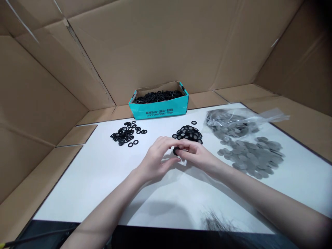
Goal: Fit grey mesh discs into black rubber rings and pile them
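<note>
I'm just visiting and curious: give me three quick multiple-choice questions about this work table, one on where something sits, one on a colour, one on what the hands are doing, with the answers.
1. Where is the box of black rings?
A. At the far edge of the table, in the middle
B. By the near edge
C. On the grey discs

2. What colour is the box outside?
A. Red
B. Teal
C. Yellow

3. What are the two hands doing?
A. Lying flat and apart
B. Reaching into the box
C. Meeting over one black ring

Answers:
1 A: the box stands beyond both ring piles on the table.
2 B: its front wall is teal.
3 C: the left hand and right hand pinch a black ring together, left of the grey discs.
</note>
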### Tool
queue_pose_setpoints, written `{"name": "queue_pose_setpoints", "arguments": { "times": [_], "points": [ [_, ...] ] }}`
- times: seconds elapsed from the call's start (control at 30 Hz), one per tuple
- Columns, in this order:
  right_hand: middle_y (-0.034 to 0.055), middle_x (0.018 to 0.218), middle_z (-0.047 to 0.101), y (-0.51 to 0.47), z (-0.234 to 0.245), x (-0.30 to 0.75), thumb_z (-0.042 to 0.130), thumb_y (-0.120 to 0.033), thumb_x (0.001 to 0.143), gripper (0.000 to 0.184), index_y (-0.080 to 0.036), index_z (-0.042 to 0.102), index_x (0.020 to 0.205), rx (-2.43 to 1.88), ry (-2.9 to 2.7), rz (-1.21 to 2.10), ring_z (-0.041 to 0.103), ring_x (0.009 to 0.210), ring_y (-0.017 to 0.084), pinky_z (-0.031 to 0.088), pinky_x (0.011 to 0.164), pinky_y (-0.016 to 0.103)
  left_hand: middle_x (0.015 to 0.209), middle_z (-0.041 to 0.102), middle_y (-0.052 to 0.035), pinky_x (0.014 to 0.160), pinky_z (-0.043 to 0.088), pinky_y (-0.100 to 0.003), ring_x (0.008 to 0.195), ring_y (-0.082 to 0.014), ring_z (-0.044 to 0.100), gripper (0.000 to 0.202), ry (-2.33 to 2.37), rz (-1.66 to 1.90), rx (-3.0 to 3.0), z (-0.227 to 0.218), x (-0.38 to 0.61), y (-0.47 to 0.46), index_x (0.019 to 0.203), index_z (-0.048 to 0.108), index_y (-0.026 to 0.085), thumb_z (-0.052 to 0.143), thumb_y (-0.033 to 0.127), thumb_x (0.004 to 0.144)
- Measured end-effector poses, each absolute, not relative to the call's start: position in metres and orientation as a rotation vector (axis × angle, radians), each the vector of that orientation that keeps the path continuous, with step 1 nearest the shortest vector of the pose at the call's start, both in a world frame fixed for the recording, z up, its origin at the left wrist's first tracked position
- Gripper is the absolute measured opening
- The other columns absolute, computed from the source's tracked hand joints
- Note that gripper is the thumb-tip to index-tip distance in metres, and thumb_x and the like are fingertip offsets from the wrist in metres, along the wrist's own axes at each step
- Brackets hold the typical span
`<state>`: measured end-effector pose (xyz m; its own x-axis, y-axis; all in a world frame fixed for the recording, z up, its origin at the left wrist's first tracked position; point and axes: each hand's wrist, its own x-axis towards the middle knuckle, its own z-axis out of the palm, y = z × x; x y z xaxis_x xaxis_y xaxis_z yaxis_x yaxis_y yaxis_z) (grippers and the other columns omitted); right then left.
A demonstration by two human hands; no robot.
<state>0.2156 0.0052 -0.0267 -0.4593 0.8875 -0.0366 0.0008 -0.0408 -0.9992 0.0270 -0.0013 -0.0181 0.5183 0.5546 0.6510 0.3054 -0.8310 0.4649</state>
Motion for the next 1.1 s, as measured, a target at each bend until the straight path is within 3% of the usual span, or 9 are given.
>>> {"name": "queue_pose_setpoints", "arguments": {
  "times": [0.23,0.53,0.7,0.77,0.93,1.1],
  "points": [
    [0.0049,0.095,0.061,0.006,-0.030,0.215,0.068,-0.046,0.079,0.030,-0.017,0.066,0.089,-0.989,-1.550,1.567,0.054,0.076,0.014,0.040,0.053,0.023,0.104,0.068,-0.0061,0.079,0.052,-0.033,0.094,-0.0189,0.063,0.032,0.753,1.266,2.477,-0.020,0.029,-0.001,0.122,0.054,0.024,0.063,0.019,0.091],
    [0.0032,0.087,0.059,0.008,-0.029,0.218,0.067,-0.045,0.079,0.028,-0.018,0.065,0.088,-0.986,-1.559,1.580,0.051,0.070,0.013,0.039,0.052,0.024,0.110,0.070,-0.0063,0.084,0.051,-0.032,0.098,-0.0184,0.063,0.036,0.742,1.217,2.486,-0.018,0.025,-0.002,0.125,0.055,0.024,0.061,0.014,0.092],
    [0.0018,0.084,0.058,0.009,-0.032,0.219,0.064,-0.044,0.081,0.027,-0.018,0.065,0.089,-1.005,-1.608,1.527,0.052,0.066,0.012,0.040,0.052,0.025,0.115,0.070,-0.0051,0.085,0.051,-0.031,0.099,-0.0174,0.061,0.044,0.733,1.120,2.456,-0.016,0.024,-0.003,0.130,0.054,0.027,0.050,0.005,0.092],
    [0.0035,0.089,0.060,0.011,-0.032,0.220,0.062,-0.042,0.083,0.024,-0.019,0.066,0.089,-1.006,-1.676,1.382,0.055,0.070,0.014,0.042,0.054,0.026,0.119,0.069,-0.0058,0.086,0.051,-0.031,0.100,-0.0178,0.061,0.045,0.738,1.098,2.445,-0.014,0.022,-0.002,0.133,0.053,0.027,0.050,0.007,0.093],
    [0.0055,0.085,0.061,0.024,-0.030,0.233,0.060,-0.028,0.085,0.011,-0.019,0.063,0.080,-1.045,-1.861,0.651,0.058,0.079,0.019,0.044,0.067,0.031,0.116,0.069,-0.0080,0.088,0.048,-0.034,0.097,-0.0191,0.060,0.032,1.124,1.235,2.419,-0.012,0.008,0.009,0.126,0.056,0.022,0.053,0.017,0.094],
    [0.0052,0.080,0.065,0.044,-0.036,0.253,0.057,-0.025,0.085,0.008,-0.020,0.063,0.083,-1.169,-1.935,0.355,0.061,0.074,0.020,0.045,0.070,0.033,0.111,0.068,-0.0080,0.093,0.046,-0.038,0.099,-0.0232,0.060,0.023,1.717,1.190,2.369,-0.017,-0.018,0.031,0.111,0.062,0.019,0.049,0.016,0.092]
  ]
}}
